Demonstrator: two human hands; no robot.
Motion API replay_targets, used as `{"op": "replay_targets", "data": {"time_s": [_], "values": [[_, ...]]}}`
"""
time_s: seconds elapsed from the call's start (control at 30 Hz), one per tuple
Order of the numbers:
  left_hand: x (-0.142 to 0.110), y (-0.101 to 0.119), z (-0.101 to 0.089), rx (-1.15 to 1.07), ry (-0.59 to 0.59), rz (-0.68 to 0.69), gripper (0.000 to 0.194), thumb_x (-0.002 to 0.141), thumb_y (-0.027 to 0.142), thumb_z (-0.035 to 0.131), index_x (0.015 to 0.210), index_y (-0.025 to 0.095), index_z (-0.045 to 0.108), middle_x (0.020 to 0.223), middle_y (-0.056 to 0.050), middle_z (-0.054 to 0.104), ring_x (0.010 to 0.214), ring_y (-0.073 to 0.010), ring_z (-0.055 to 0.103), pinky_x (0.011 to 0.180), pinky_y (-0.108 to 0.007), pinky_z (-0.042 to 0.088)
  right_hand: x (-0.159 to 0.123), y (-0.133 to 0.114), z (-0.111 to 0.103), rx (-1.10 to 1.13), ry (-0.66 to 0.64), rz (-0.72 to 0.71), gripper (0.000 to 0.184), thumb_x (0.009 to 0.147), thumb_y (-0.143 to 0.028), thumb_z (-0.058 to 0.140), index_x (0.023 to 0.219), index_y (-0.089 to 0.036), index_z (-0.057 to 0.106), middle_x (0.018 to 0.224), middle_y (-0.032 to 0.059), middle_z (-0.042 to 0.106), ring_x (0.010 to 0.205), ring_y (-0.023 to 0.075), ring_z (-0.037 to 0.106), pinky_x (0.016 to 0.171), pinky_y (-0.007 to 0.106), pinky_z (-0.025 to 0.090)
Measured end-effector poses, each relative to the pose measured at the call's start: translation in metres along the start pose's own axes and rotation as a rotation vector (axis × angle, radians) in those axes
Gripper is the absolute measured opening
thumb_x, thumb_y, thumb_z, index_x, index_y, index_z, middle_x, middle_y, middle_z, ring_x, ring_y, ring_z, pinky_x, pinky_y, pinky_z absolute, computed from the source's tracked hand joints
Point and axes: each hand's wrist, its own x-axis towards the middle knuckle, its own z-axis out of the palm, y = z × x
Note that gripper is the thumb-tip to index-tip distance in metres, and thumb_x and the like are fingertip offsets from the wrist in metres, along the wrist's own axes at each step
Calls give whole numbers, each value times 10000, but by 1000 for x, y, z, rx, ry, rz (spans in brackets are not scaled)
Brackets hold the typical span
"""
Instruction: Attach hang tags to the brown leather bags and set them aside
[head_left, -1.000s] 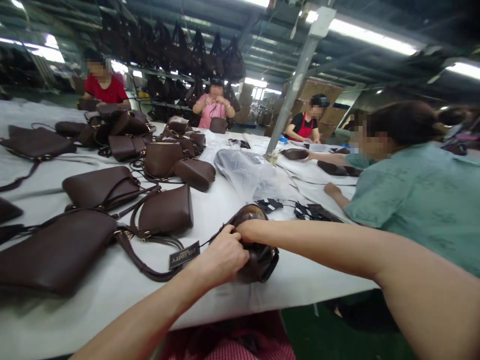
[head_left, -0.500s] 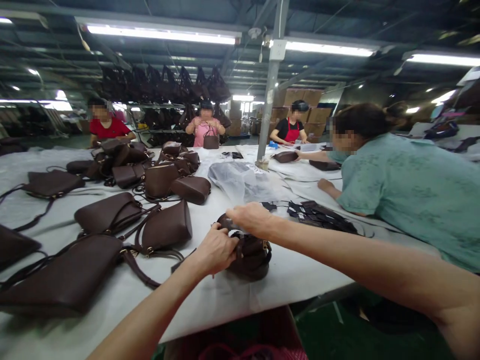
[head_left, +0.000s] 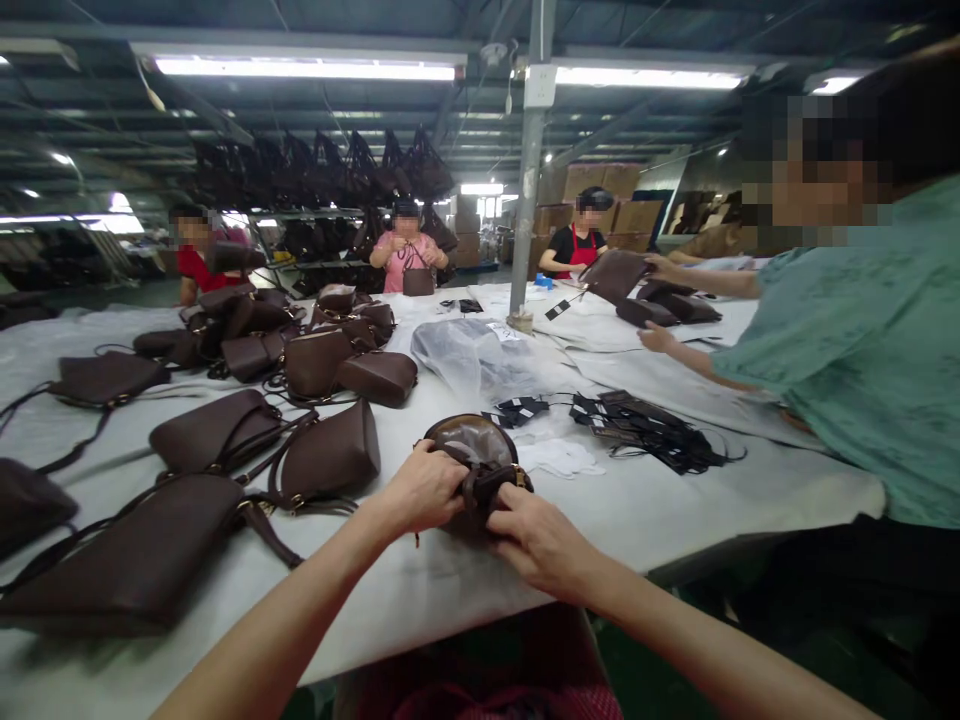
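Note:
A dark brown handbag [head_left: 480,437] with gold-coloured metal fittings is on the white table in front of me, its opening showing a shiny brownish inside. My left hand [head_left: 429,484] is closed on the bag's left edge, fingers curled over the rim. On the near right side, my right hand [head_left: 529,525] is closed with its fingertips at the dark strap or flap below the gold clasp. The fingers partly hide the bag's lower front. White gloves or cloth [head_left: 562,457] lie just right of the bag.
Several brown handbags [head_left: 124,545] with straps crowd the left of the table [head_left: 390,620]. Black tags [head_left: 652,430] lie to the right, clear plastic [head_left: 472,355] beyond. A metal post [head_left: 529,200] rises from the table. A co-worker [head_left: 862,330] handles bags at right; others work across.
My right hand has come down from the bag's far rim to its near right side, uncovering the opening. My left hand stays on the bag. The co-worker at right has straightened and lifted a bag.

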Motion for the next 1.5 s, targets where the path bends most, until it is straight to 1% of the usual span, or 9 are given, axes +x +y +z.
{"op": "replay_targets", "data": {"time_s": [0.13,0.3,0.47,0.6,0.77,1.0,1.1,1.23,1.5], "values": [[0,-5,-15,-143,-26,-9,224,865,391,568,847,176,628,787,-24,667,748,-192,612,820,-340,433,0,13,-56,312,100,-13,136,902,-209,480,819,-180,584,785,8,614,733,146,547,661,249,398],[7,-2,-18,-425,315,-47,368,851,372,601,1159,182,534,1071,-56,643,895,-179,607,791,-279,465,29,14,-103,407,191,-112,162,883,-238,515,913,-166,656,813,11,656,757,145,560,688,247,395],[15,-7,-4,-455,549,-252,166,904,225,437,906,189,599,812,-15,654,751,-155,594,715,-262,440,65,15,-88,689,188,-211,292,808,-224,597,1087,-139,601,813,0,633,718,127,555,671,236,431],[9,-25,9,-674,571,-406,164,867,184,425,870,195,588,741,15,640,572,-114,540,586,-227,409,65,33,-65,452,263,-182,359,746,-118,599,1103,-154,616,806,-4,623,720,130,539,672,241,408],[8,-35,20,-1007,578,-356,153,839,285,527,792,176,623,730,7,646,528,-95,533,529,-208,397,56,64,-45,211,410,-6,125,813,-154,540,825,-179,662,806,32,637,747,158,560,677,260,405],[12,-34,12,-1350,562,-355,308,740,337,676,991,162,643,811,-33,717,602,-112,567,604,-227,431,52,65,-46,259,402,-27,159,860,-247,537,806,-183,673,808,39,627,757,166,557,678,277,416],[9,-35,10,-1424,526,-367,360,751,342,690,1045,181,556,795,-35,740,598,-112,572,613,-226,421,54,63,-45,382,389,-31,186,856,-291,542,807,-190,690,787,26,637,755,164,558,679,280,410],[6,-37,8,-1433,478,-335,287,763,314,690,954,195,512,794,-29,750,602,-107,580,618,-219,413,57,63,-43,785,276,70,227,807,-374,593,929,-186,629,621,-39,591,578,126,524,550,245,379],[8,-39,14,-1396,534,-337,218,799,364,634,884,164,622,756,-40,738,637,-129,594,642,-234,424,56,62,-55,1023,66,16,420,864,-558,551,699,-172,550,581,-15,597,542,100,516,551,234,382]]}}
